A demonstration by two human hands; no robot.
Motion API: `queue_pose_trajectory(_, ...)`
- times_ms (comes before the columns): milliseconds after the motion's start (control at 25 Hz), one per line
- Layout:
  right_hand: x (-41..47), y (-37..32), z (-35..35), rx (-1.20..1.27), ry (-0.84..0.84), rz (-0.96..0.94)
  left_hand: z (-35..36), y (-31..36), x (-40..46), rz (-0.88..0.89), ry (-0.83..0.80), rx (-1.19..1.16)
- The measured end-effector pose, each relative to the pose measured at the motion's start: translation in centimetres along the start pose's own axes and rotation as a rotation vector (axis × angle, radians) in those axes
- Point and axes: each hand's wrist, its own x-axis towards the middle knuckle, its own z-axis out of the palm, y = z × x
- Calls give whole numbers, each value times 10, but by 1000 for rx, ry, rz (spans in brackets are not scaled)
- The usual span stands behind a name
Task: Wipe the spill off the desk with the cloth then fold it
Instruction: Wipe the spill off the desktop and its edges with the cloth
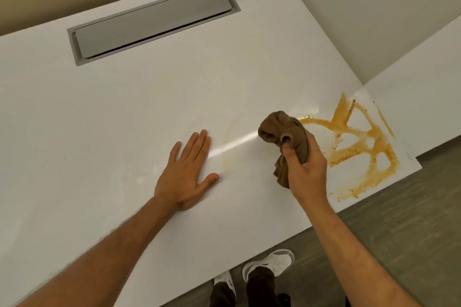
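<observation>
An orange-brown spill (359, 147) lies in crossing streaks on the right corner of the white desk (124, 112). My right hand (305, 169) grips a bunched brown cloth (282, 132) just left of the spill, the cloth's upper end by the nearest streak. Whether the cloth touches the desk I cannot tell. My left hand (187, 169) rests flat on the desk, fingers straight, to the left of the cloth. A faint pale smear (229, 147) shows on the surface between the two hands.
A grey cable hatch (152, 22) is set into the desk at the back. A second white desk (424, 87) adjoins on the right. The desk's front edge runs diagonally, with grey floor and my shoes (269, 264) below it. A beige wall stands behind.
</observation>
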Motion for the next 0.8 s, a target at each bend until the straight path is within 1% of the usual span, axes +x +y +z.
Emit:
queue_pose_trajectory(40, 12, -1, 8, -8, -6, 4, 0, 0, 0, 1, 3, 0)
queue_pose_trajectory(80, 23, 2, 19, -97, -67, 18, 1, 0, -1, -1, 6, -2)
queue_pose_trajectory(120, 30, 7, 32, -250, -150, 68, 1, 0, -1, -7, 7, -13)
queue_pose_trajectory(160, 36, 15, 45, -492, -197, 84, 1, 1, 0, -18, 7, -32)
queue_pose_trajectory(200, 41, 19, 57, -686, -204, 57, 1, 1, 0, -27, 8, -52)
queue_pose_trajectory(240, 48, 21, 68, -794, -196, -12, 2, 0, 1, -36, 11, -63)
queue_pose_trajectory(280, 57, 20, 76, -821, -196, -35, 2, 0, 1, -41, 12, -65)
queue_pose_trajectory(440, 103, 13, 102, -770, -188, 29, 3, 0, 1, -48, 23, -83)
queue_pose_trajectory(560, 128, 8, 123, -598, -160, -3, 4, -1, 2, -64, 48, -122)
queue_pose_trajectory(640, 129, 9, 126, -547, -230, -102, 4, -2, 2, -66, 67, -140)
queue_pose_trajectory(800, 102, 17, 112, -538, -487, -323, 2, -2, 1, -76, 107, -206)
